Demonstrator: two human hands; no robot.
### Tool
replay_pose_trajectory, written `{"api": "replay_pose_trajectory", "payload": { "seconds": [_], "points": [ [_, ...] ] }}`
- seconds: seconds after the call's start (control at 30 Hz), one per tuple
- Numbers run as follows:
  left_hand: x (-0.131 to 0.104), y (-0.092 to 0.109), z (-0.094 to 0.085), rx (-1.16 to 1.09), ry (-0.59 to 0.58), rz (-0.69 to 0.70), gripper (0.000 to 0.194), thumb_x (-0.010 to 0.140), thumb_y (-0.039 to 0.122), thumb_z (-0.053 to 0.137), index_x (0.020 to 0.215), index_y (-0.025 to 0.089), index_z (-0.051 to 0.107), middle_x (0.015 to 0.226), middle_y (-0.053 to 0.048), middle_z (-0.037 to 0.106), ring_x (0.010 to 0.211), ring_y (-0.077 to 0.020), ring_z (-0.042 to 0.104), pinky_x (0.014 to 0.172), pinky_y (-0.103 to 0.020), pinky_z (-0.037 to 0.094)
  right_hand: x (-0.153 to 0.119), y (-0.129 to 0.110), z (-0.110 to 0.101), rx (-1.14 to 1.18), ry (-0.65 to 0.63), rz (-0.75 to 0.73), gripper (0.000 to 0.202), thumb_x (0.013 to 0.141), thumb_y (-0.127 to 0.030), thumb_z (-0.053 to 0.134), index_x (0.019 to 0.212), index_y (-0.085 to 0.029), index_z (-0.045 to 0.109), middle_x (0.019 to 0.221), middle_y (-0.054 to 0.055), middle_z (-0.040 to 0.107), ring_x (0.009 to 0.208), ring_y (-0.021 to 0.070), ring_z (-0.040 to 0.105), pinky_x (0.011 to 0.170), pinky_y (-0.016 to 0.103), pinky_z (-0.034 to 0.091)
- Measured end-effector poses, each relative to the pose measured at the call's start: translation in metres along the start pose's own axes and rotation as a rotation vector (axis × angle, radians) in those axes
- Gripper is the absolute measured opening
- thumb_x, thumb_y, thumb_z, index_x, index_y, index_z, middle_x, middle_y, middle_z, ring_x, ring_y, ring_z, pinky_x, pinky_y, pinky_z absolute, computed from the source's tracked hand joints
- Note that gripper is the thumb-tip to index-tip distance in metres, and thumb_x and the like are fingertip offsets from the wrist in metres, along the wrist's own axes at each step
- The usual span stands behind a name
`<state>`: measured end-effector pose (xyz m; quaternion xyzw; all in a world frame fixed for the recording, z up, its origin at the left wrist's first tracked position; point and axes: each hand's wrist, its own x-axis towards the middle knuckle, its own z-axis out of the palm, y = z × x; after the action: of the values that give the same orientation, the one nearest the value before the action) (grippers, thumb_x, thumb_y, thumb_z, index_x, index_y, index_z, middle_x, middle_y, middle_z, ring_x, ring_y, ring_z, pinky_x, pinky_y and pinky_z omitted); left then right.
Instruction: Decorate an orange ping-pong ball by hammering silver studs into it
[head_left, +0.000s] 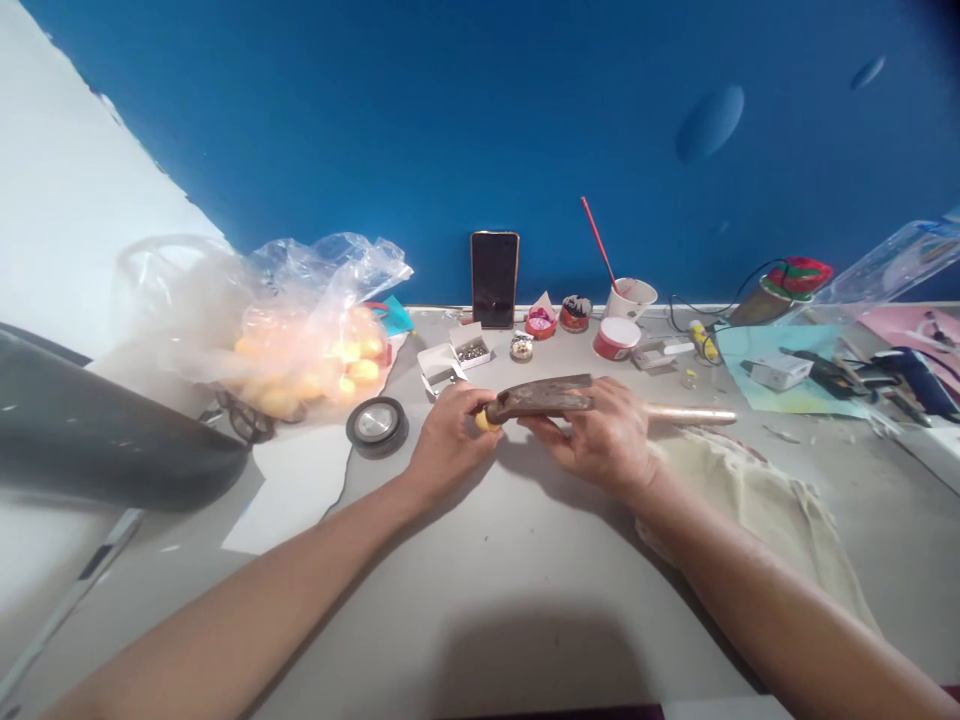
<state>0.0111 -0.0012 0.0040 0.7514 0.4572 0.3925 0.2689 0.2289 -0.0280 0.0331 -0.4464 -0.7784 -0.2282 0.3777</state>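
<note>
Yellow piece (485, 420) | left hand (452, 430): pinching | right hand (606, 432): gripping dark tool (544, 397)

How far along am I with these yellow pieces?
Done: a small white box is already open, with metal bits showing; I can't make out any finished piece. In hand: your left hand holds a yellow piece by the end of the curved brown tool in your right hand. Probably left: the yellow-orange pieces in the plastic bag, too blurred to count.
</note>
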Motion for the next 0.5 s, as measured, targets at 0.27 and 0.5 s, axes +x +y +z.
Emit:
{"api": "replay_pose_trajectory", "payload": {
  "seconds": [0.27, 0.5],
  "points": [
    [0.0001, 0.0034, -0.002, -0.008, 0.004, -0.033, 0.027, 0.074, 0.017, 0.074, 0.1, 0.023, 0.072, 0.102, -0.005, 0.07, 0.098, -0.0246, 0.063, 0.093, -0.037, 0.049, -0.0019, 0.0027, 0.001, 0.024, -0.012, 0.05, 0.032, 0.095, -0.053, 0.065, 0.084, -0.024, 0.073, 0.069, 0.004, 0.064, 0.067, 0.0195, 0.059, 0.067, 0.034, 0.043],
    [-0.0008, 0.0059, -0.0027, -0.042, 0.043, -0.064, 0.026, 0.075, 0.019, 0.074, 0.1, 0.023, 0.074, 0.102, -0.004, 0.069, 0.097, -0.0236, 0.064, 0.092, -0.036, 0.049, -0.0008, 0.0041, -0.0001, 0.003, 0.1, 0.03, 0.028, 0.094, -0.049, 0.067, 0.083, -0.024, 0.073, 0.068, 0.003, 0.066, 0.066, 0.0188, 0.061, 0.067, 0.033, 0.044]
  ]
}}
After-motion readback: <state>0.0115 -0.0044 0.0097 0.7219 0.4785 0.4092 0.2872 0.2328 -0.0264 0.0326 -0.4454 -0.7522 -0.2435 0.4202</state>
